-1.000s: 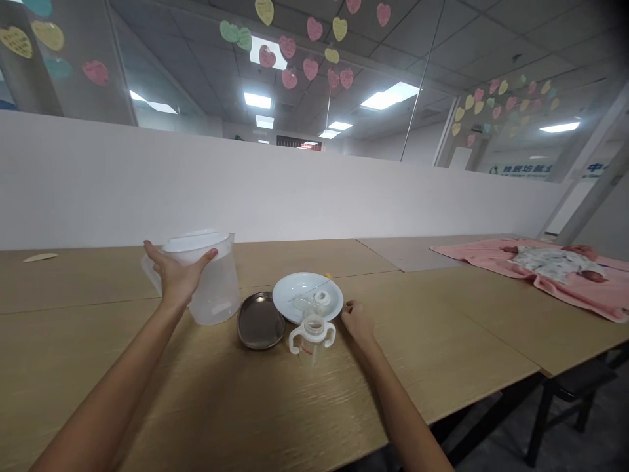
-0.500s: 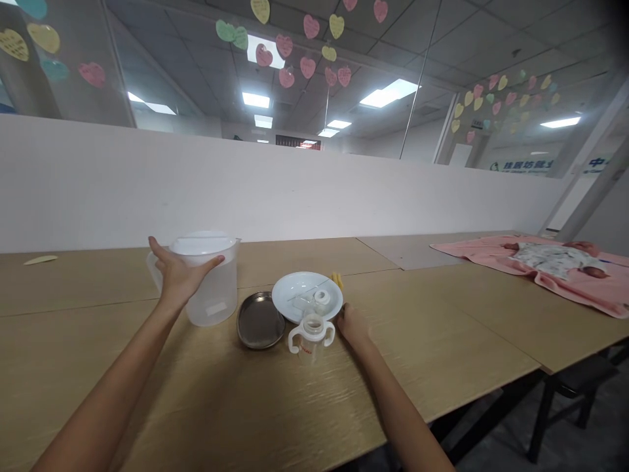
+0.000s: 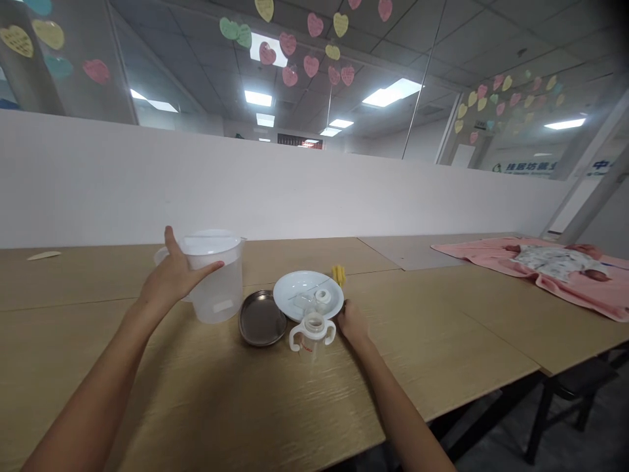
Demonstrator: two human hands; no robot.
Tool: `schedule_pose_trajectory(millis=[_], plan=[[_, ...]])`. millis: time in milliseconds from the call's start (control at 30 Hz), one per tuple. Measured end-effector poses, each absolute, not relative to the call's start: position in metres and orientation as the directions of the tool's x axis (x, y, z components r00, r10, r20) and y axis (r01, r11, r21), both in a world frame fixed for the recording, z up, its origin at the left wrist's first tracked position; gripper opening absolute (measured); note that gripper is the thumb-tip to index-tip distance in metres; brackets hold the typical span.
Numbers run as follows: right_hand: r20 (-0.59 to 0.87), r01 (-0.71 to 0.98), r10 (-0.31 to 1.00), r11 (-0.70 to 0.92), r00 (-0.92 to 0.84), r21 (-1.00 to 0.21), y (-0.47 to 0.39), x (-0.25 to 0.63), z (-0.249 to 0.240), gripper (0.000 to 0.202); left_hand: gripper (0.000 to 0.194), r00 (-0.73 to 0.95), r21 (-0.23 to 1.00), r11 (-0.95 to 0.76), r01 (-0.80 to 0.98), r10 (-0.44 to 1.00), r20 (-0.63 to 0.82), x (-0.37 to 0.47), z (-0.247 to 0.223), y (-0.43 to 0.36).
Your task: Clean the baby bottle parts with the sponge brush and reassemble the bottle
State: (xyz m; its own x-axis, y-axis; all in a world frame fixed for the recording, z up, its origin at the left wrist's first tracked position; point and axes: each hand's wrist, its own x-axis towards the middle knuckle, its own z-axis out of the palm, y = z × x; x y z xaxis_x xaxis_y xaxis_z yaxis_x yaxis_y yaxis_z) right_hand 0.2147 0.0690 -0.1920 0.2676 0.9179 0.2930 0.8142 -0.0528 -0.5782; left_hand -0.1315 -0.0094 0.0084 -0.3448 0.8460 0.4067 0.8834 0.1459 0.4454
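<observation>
A translucent white pitcher point(image 3: 216, 288) stands at left. Against its near left side is my left hand point(image 3: 170, 278), thumb and a finger spread wide; its other fingers are hidden. My right hand point(image 3: 352, 322) is curled closed beside the right rim of a white plate point(image 3: 289, 283); what it grips is hidden. Just beyond it a yellow sponge-like piece point(image 3: 339, 274) shows at the rim. On the plate lie a white ring point(image 3: 322, 297) and clear parts. An open bottle with two white handles point(image 3: 313, 335) stands before the plate, and an oval metal tray point(image 3: 262, 319) lies to its left.
A pink cloth point(image 3: 560, 282) with a doll-like baby figure in patterned clothes point(image 3: 550, 261) lies at the table's far right. A pale flat piece point(image 3: 44, 255) is at the far left. A white wall point(image 3: 295, 190) stands behind the table, and a dark stool point(image 3: 572, 380) is below right.
The pitcher has shifted slightly right, with my left hand against it and its raised finger more upright. The yellow piece shows a little higher beyond the plate's rim. My right hand has barely moved.
</observation>
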Motion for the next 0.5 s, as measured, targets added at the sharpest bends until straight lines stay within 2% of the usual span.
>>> schedule_pose_trajectory(millis=[100,133,167,233,367,500], plan=[[0.306,0.723,0.874,-0.072,0.378,-0.687,0.070,0.210,-0.190,0.026,0.121,-0.404,0.340,0.287,0.896,0.845,0.351,-0.109,0.019,-0.029],[0.308,0.695,0.859,-0.075,0.409,-0.715,0.071,0.209,-0.190,0.029,0.114,-0.390,0.267,0.297,0.917,0.813,0.433,-0.099,0.023,-0.040],[0.310,0.675,0.849,-0.073,0.428,-0.734,0.071,0.207,-0.190,0.032,0.110,-0.349,0.221,0.272,0.937,0.781,0.517,-0.087,0.026,-0.050],[0.316,0.652,0.839,-0.060,0.444,-0.756,0.072,0.205,-0.190,0.034,0.102,-0.210,0.207,0.115,0.972,0.822,0.530,-0.064,0.030,-0.070],[0.317,0.580,0.816,-0.028,0.483,-0.814,0.072,0.207,-0.192,0.033,0.065,0.165,0.146,-0.231,0.962,0.917,0.363,-0.019,0.025,-0.070],[0.319,0.502,0.766,-0.005,0.557,-0.865,0.075,0.211,-0.194,0.032,0.049,0.391,0.151,-0.400,0.904,0.917,0.081,0.024,-0.001,-0.011]])
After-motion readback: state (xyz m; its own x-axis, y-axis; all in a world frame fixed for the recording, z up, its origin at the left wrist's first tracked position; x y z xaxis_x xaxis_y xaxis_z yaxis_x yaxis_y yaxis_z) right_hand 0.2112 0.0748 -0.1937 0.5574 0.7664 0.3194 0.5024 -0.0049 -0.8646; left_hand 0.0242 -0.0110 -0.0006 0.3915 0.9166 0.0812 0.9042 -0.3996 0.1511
